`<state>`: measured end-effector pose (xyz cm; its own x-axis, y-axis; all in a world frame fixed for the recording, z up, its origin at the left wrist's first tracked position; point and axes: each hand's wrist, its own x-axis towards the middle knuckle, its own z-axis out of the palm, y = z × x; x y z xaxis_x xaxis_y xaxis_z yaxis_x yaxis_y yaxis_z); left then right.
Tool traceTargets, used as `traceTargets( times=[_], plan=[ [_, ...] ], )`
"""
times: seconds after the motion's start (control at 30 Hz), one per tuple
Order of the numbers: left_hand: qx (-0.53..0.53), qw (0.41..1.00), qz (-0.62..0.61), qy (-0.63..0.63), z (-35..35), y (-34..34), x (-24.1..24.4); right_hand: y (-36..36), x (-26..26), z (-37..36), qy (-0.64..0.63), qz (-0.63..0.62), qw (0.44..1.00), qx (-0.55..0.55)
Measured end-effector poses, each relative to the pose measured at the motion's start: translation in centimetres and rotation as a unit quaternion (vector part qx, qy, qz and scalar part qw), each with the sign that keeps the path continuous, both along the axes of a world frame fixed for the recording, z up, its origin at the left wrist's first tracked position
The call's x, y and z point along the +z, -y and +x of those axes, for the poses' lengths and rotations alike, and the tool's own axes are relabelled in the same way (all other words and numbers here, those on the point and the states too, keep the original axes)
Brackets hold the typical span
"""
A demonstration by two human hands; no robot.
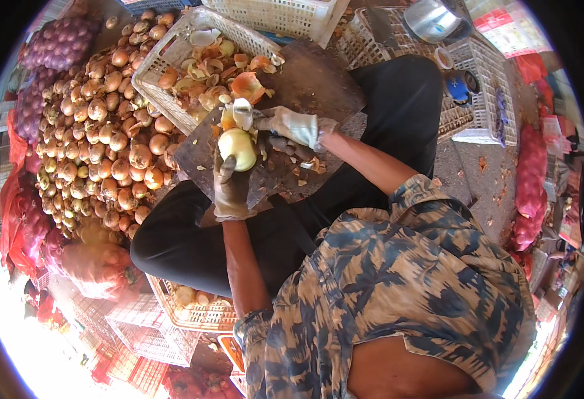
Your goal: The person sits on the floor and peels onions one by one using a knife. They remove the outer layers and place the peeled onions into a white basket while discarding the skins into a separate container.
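Observation:
A pale peeled onion (238, 148) rests in my left hand (232, 187), which wears a soiled light glove, the thumb lying along the bulb's near side. My right hand (292, 125), gloved too, is just beyond and to the right of the onion. Its fingertips meet a whitish, shiny piece of onion skin (242, 113); whether a blade is also in that hand is hidden. Under both hands lies a dark, worn board (317, 75) across my lap, with scraps of skin (314, 164) scattered on it.
A white plastic crate (159, 102) of onion peelings stands beyond the board. Unpeeled onions (104, 134) are heaped on the left, near full mesh bags (59, 42). A basket (197, 319) with pale onions sits behind my left knee. To the right are crates (491, 117) and a blue cup (456, 87).

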<state>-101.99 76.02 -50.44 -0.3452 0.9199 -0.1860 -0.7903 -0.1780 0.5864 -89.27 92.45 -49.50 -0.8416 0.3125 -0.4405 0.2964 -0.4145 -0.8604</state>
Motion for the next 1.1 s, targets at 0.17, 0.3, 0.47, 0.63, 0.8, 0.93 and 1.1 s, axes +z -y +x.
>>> traceTargets(
  times=[0.17,0.3,0.47,0.63,0.8,0.93,1.1],
  plan=[
    [0.0,0.997,-0.054,0.047,1.3,-0.2,-1.8,1.3,7.5,-0.9,-0.016,0.056,0.998,0.019],
    [-0.001,0.999,-0.04,0.017,0.9,-0.6,-1.9,-0.8,7.7,-2.7,-0.089,0.097,0.984,-0.122],
    [0.041,0.991,-0.088,0.092,1.3,-1.1,-0.7,-3.5,-0.7,-2.5,0.086,0.592,0.779,0.191],
    [0.04,0.984,-0.142,0.102,0.6,-0.7,-0.9,2.3,4.4,0.7,0.095,0.653,0.723,0.204],
    [0.028,0.981,-0.171,0.085,0.5,-0.9,-1.3,3.0,2.6,1.1,0.111,0.651,0.723,0.203],
    [0.11,0.96,-0.252,-0.046,1.2,-1.4,-1.1,3.3,3.4,0.1,0.171,0.619,0.736,0.214],
    [0.125,0.868,-0.283,-0.389,1.2,-1.6,-3.7,3.5,-0.7,-0.1,0.138,0.598,0.761,0.21]
  ],
)
